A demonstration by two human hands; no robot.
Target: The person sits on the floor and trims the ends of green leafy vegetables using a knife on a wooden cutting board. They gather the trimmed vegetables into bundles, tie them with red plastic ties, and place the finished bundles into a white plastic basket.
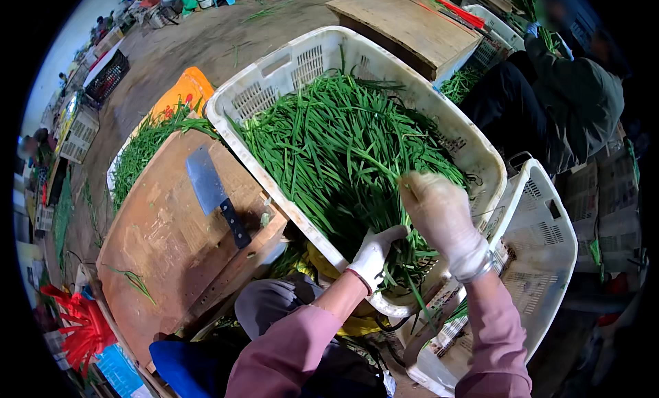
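Note:
A white slotted plastic crate [288, 192] in front of me is filled with long green leaves [329, 135], which look like garlic chives. In a white glove, my left hand [375, 256] closes around a bunch of leaves at the crate's near end. Just right of it and higher, my gloved right hand [437, 212] is blurred, its fingers curled at a few pale leaf ends. To the left, a cleaver [208, 179] with a black handle lies on a worn wooden board [154, 243], with a few loose leaves near the board's left part.
An empty-looking second white crate [545, 274] stands at the right. Behind is a wooden table [391, 17] bearing red strips [453, 9]. An orange sack [185, 91] and cut greens lie beyond the board. Red ties [85, 326] hang at its left. Another person [571, 99] sits at the upper right.

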